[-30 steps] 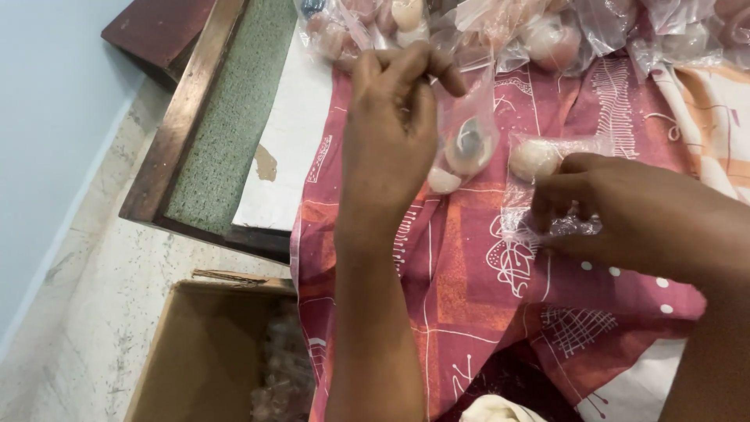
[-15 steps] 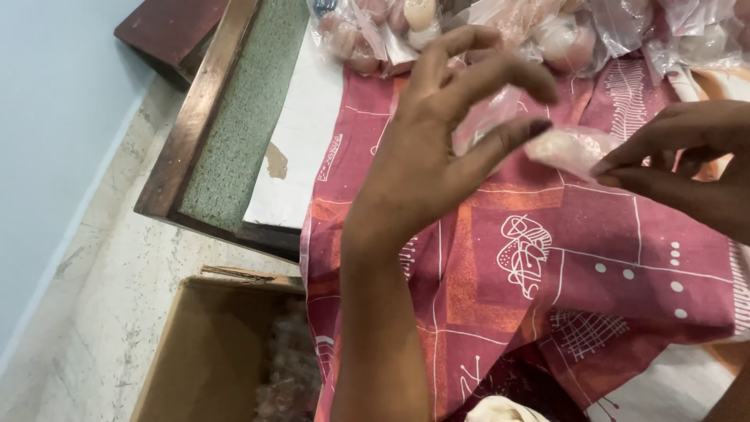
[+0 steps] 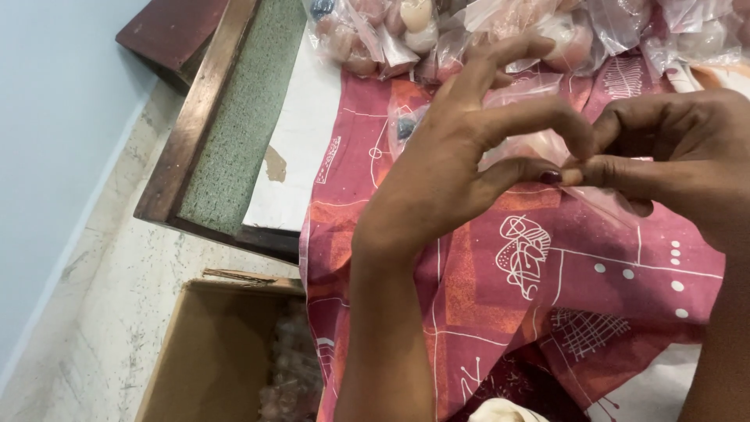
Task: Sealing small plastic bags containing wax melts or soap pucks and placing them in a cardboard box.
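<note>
Both hands pinching a little clear bag over the red cloth

Left hand (image 3: 445,168) and right hand (image 3: 672,156) are meeting fingertip to fingertip, fingers nipping the plastic bag (image 3: 539,144) just above the patterned cloth (image 3: 547,273); more filled bags (image 3: 406,31) are lying at the cloth's far edge.

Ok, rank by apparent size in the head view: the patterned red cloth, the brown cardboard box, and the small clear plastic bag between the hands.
1. Patterned red cloth, largest.
2. Brown cardboard box, partly cut off by the frame.
3. Small clear plastic bag, smallest, mostly hidden by fingers.
</note>
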